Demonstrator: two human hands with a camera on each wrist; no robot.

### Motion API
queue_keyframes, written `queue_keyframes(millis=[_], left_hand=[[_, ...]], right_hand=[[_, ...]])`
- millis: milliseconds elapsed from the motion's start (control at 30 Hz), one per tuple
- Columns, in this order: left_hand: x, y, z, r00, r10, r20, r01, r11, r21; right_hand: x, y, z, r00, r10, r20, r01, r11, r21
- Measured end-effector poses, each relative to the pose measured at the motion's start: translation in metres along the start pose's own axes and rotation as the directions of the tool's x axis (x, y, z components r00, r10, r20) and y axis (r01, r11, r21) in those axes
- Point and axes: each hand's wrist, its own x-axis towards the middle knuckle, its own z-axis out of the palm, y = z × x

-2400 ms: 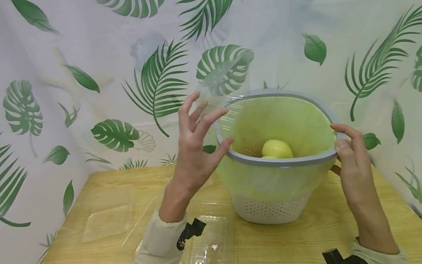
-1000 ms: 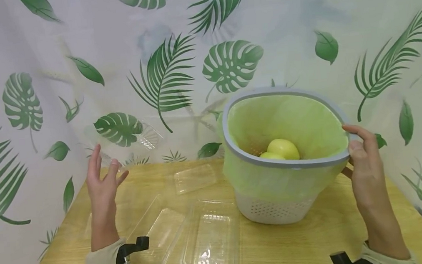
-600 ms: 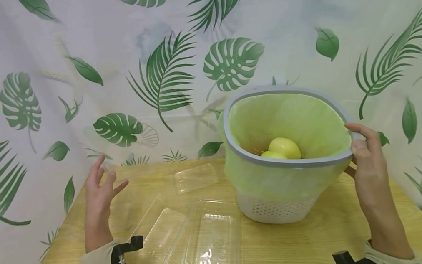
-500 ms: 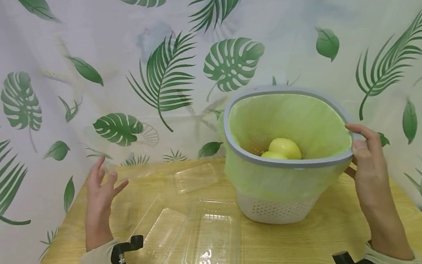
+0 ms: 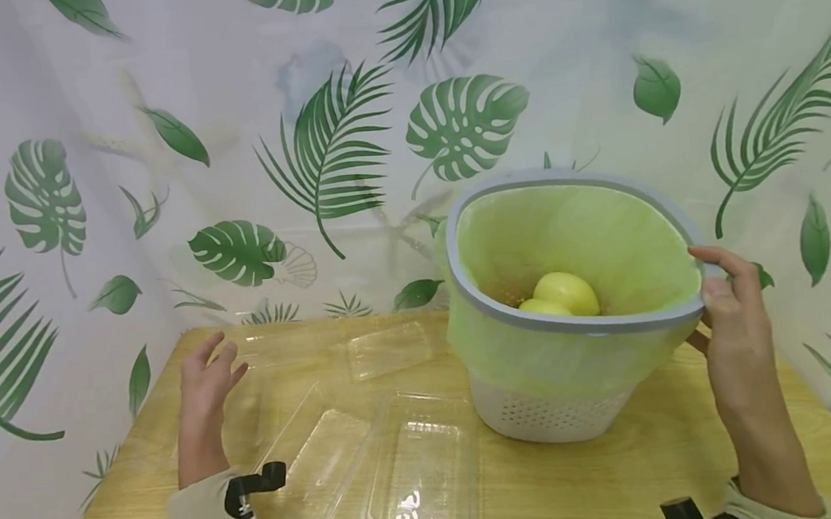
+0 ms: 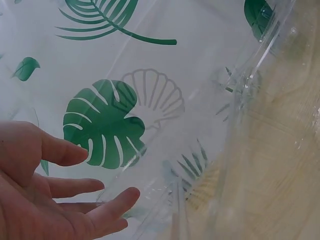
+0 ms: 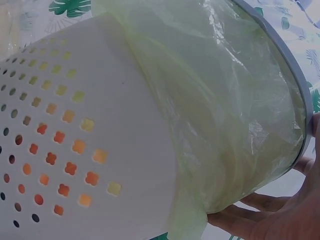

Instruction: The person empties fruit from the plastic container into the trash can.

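Observation:
My right hand (image 5: 737, 338) grips the grey rim of a white perforated bin (image 5: 555, 412) at its right side. A pale green plastic bag (image 5: 580, 360) lines the bin and folds over its outside. Inside lie yellow round fruits (image 5: 565, 292); in the right wrist view, orange shows through the holes. My left hand (image 5: 204, 385) is at the back left of the table, fingers loosely bent and apart. Beside its fingertips lies a clear plastic container (image 5: 275, 346). In the left wrist view, my left hand (image 6: 60, 195) overlaps clear plastic edges (image 6: 245, 100).
Several more clear containers lie on the wooden table (image 5: 555, 494): a tray (image 5: 423, 473) at the front middle, a tilted one (image 5: 325, 457) to its left, and a smaller one (image 5: 390, 351) farther back. A leaf-patterned cloth (image 5: 344, 117) hangs behind.
My left hand has moved from the bin's left rim to the back left with a clear container, then lower onto the table. My right hand stays on the rim.

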Motion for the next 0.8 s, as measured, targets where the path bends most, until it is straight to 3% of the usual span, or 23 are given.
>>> queue_keyframes(millis=[133,300,400,467,567,667,800], left_hand=[[0.0,-0.004,-0.004,1.0,-0.016,0.024,0.016,0.999,0.034],[-0.003,-0.003,-0.006,1.0,0.008,0.019,-0.01,0.989,0.145],[-0.006,0.001,-0.007,0.998,0.053,0.016,-0.055,0.982,0.182],[-0.009,0.004,-0.006,0.993,0.105,0.048,-0.113,0.974,0.198],[-0.018,0.015,-0.003,0.969,0.201,0.141,-0.229,0.947,0.226],[-0.031,0.027,0.003,0.93,0.299,0.215,-0.348,0.906,0.242],[-0.046,0.036,0.007,0.879,0.411,0.243,-0.468,0.843,0.266]], right_hand=[[-0.001,0.001,0.001,1.0,-0.003,0.006,0.003,1.0,-0.005],[0.002,0.004,0.002,1.0,-0.009,0.012,0.009,1.0,-0.006],[0.005,0.007,0.003,1.0,0.001,0.022,-0.001,1.0,-0.009],[0.008,0.009,0.002,0.999,0.006,0.036,-0.005,1.0,-0.016],[0.011,0.011,-0.006,0.996,0.021,0.09,-0.016,0.998,-0.055],[0.014,0.011,-0.015,0.992,0.01,0.122,0.008,0.989,-0.146],[0.011,0.008,-0.025,0.993,-0.076,0.093,0.105,0.928,-0.358]])
